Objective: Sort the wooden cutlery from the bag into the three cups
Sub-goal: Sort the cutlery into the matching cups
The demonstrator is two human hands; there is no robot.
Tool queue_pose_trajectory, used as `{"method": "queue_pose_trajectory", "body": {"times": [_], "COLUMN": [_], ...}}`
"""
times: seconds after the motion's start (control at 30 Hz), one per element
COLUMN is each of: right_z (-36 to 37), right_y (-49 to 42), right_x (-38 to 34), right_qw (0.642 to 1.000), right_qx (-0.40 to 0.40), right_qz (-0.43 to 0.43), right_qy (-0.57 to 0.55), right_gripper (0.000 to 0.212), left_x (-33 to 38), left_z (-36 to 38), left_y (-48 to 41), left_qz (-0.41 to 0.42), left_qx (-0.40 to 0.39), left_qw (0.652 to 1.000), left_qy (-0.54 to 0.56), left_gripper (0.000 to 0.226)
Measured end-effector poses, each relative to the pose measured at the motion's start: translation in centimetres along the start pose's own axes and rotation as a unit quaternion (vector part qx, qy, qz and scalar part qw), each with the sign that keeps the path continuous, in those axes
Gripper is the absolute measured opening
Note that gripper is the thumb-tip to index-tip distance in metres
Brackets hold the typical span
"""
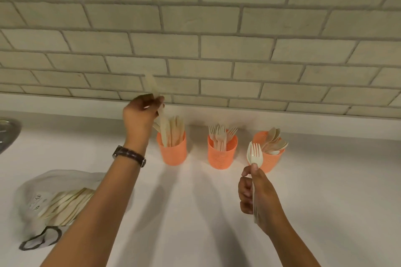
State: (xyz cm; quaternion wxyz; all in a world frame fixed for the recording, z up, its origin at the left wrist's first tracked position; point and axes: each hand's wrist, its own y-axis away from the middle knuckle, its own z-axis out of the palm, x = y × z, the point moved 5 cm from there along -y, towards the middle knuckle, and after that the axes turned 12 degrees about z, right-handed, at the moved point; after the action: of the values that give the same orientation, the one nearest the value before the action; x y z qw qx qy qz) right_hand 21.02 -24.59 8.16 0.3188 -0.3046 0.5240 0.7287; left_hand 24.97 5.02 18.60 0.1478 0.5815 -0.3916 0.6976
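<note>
Three orange cups stand in a row on the white counter: the left cup (172,151) holds knives, the middle cup (222,154) holds forks, the right cup (271,159) holds spoons. My left hand (140,115) pinches a wooden knife (154,91), its lower end dipping into the left cup. My right hand (257,193) holds a fork and a spoon (255,154) upright in front of the right cup. The grey bag (32,197) lies at the left with several wooden pieces (67,204) inside its mouth.
A grey brick wall (217,39) rises just behind the cups. The rim of a metal sink (8,132) shows at the far left edge. The bag's dark-edged handle (41,238) lies on the counter near the front left.
</note>
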Motion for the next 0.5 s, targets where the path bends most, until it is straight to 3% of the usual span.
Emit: {"method": "queue_pose_trajectory", "body": {"times": [0.07, 0.2, 0.27, 0.37, 0.5], "right_z": [-0.1, -0.2, -0.2, -0.2, -0.3], "right_y": [0.1, 0.1, 0.2, 0.4, 0.8], "right_x": [-0.1, 0.1, 0.3, 0.4, 0.0], "right_qw": [1.0, 0.998, 0.998, 0.996, 0.997], "right_qx": [-0.002, -0.007, -0.008, -0.01, -0.018], "right_qz": [-0.018, -0.028, -0.026, -0.026, -0.015], "right_qy": [0.021, 0.051, 0.065, 0.08, 0.073], "right_gripper": [0.038, 0.041, 0.044, 0.045, 0.032], "left_x": [-0.9, -4.3, -6.3, -8.4, -7.1], "left_z": [-0.3, 0.5, 0.9, 0.7, 0.3], "left_y": [-0.9, -0.8, 0.0, 1.4, 2.1], "left_qz": [0.017, -0.042, -0.073, -0.123, -0.076], "left_qx": [0.037, 0.075, 0.04, 0.0, 0.01], "left_qw": [0.999, 0.996, 0.995, 0.987, 0.991], "left_qy": [-0.007, 0.016, -0.055, -0.102, -0.108], "left_gripper": [0.016, 0.016, 0.01, 0.032, 0.041]}}
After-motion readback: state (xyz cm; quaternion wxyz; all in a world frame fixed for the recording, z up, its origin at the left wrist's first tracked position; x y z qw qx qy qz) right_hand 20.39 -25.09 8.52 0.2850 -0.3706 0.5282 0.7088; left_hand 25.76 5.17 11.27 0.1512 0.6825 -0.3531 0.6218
